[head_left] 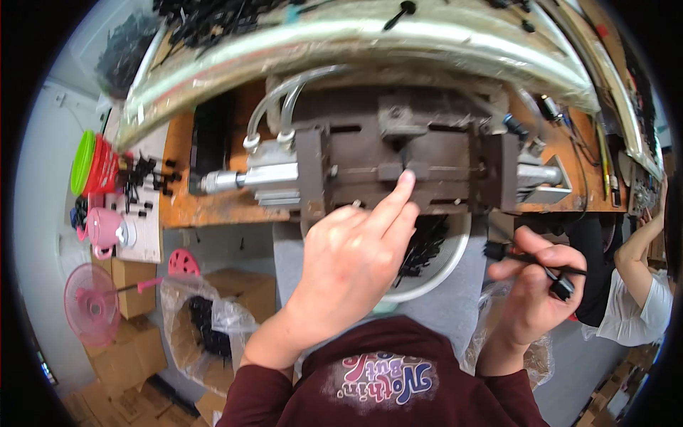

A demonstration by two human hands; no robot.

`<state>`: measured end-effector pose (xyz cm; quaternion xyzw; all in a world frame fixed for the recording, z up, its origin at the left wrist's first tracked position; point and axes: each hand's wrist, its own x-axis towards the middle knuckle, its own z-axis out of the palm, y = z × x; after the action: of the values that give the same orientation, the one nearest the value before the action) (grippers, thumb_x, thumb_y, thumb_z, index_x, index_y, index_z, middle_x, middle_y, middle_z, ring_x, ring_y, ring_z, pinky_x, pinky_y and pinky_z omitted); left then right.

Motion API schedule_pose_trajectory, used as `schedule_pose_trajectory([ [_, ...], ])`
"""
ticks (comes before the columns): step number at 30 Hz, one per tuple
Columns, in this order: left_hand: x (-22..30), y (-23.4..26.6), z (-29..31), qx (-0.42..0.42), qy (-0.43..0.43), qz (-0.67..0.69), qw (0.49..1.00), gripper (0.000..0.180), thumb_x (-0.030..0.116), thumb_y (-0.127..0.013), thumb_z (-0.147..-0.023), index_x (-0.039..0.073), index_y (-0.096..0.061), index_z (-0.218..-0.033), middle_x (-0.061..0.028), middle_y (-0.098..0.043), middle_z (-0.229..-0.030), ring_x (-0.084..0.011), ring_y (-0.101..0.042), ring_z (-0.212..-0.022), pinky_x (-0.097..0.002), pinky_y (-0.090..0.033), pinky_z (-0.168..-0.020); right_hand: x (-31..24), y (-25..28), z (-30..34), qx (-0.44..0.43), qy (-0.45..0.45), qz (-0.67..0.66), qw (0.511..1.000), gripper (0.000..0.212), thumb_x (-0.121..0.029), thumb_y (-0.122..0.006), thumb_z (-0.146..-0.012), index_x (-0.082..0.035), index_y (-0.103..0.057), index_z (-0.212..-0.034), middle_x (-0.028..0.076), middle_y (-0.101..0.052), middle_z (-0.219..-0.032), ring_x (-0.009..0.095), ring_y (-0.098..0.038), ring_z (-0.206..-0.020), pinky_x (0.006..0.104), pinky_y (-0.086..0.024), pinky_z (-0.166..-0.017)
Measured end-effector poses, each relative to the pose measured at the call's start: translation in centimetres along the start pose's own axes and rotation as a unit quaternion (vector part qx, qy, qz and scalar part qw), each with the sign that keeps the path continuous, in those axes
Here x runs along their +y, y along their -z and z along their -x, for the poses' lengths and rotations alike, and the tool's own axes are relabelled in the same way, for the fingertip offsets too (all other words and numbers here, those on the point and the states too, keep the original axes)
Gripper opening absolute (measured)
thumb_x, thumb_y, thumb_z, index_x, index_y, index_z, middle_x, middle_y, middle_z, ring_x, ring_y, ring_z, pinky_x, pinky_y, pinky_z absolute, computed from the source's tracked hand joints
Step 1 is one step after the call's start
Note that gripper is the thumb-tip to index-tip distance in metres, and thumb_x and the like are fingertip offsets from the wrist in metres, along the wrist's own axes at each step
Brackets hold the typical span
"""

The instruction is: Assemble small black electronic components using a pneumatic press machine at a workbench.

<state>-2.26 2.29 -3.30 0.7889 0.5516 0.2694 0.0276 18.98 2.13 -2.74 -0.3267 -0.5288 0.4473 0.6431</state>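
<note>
My left hand [363, 249] reaches over a dark metal clamping fixture [363, 153]. Its index finger is stretched out, and the tip touches or hovers just over the small blocks [403, 171] at the fixture's middle. The other fingers bend loosely, and nothing shows in them. A thin dark piece stands at the blocks, too small to name. To the right, in front of the fixture, my right hand [533, 292] is closed around short black cables with plug ends [562, 287]. Below the fixture, partly behind my left hand, a white bowl [461, 249] holds many black pieces.
Clear air hoses [267, 107] run to the cylinder at the fixture's left. Behind it is a plastic-wrapped shelf edge [356, 43] with black parts above. A pink fan [92, 304], cardboard boxes [135, 356] and a lined bin [188, 334] stand left. Another person [637, 299] sits right.
</note>
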Motion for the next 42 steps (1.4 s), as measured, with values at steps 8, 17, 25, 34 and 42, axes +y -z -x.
schedule_pose_trajectory([
  [8, 2.8, 1.5, -0.6, 0.024, 0.012, 0.12, 0.992, 0.032, 0.003, -0.08, -0.068, 0.0, -0.066, -0.097, -0.0166, -0.068, -0.113, -0.0231, -0.069, -0.081, -0.0286, -0.054, -0.073, 0.8, 0.8, -1.3, -0.113, 0.16, 0.195, 0.961, 0.031, 0.009, -0.074, -0.066, 0.002, -0.071, -0.097, 0.017, -0.072, -0.097, 0.027, -0.072, -0.086, 0.0313, -0.059, -0.073],
  [17, 6.3, 3.1, 0.9, -0.003, 0.008, 0.333, 0.943, 0.036, -0.01, -0.079, -0.072, -0.003, -0.065, -0.105, -0.0134, -0.066, -0.1, -0.0179, -0.065, -0.085, -0.0259, -0.053, -0.071, 1.5, 1.1, -0.4, -0.101, 0.43, 0.335, 0.832, 0.025, -0.009, -0.065, -0.079, 0.01, -0.068, -0.094, 0.025, -0.068, -0.1, 0.025, -0.07, -0.077, 0.0324, -0.06, -0.072],
  [25, 6.2, 3.3, 0.7, -0.047, -0.038, 0.323, 0.944, 0.037, -0.009, -0.078, -0.075, -0.004, -0.063, -0.109, -0.0134, -0.063, -0.104, -0.018, -0.065, -0.086, -0.0264, -0.053, -0.072, 1.8, 1.5, 0.6, -0.069, 0.439, 0.302, 0.844, 0.021, -0.008, -0.065, -0.081, 0.01, -0.069, -0.091, 0.025, -0.068, -0.102, 0.027, -0.071, -0.082, 0.0337, -0.06, -0.076],
  [34, 6.5, 3.1, 0.6, -0.039, -0.02, 0.293, 0.955, 0.032, -0.013, -0.071, -0.08, -0.005, -0.065, -0.11, -0.015, -0.062, -0.111, -0.0187, -0.065, -0.091, -0.0261, -0.053, -0.075, 1.5, 2.1, 0.8, -0.028, 0.29, 0.152, 0.944, 0.027, 0.005, -0.066, -0.076, 0.008, -0.069, -0.103, 0.023, -0.069, -0.106, 0.029, -0.072, -0.087, 0.032, -0.06, -0.073],
  [42, 6.5, 0.6, 1.3, -0.016, -0.032, 0.309, 0.95, 0.029, -0.009, -0.071, -0.083, -0.006, -0.063, -0.11, -0.0147, -0.068, -0.105, -0.0163, -0.066, -0.086, -0.0261, -0.054, -0.073, 0.6, 2.4, 1.4, -0.076, 0.071, -0.039, 0.994, 0.018, -0.001, -0.067, -0.088, 0.002, -0.071, -0.106, 0.01, -0.073, -0.093, 0.015, -0.072, -0.081, 0.0246, -0.057, -0.073],
])
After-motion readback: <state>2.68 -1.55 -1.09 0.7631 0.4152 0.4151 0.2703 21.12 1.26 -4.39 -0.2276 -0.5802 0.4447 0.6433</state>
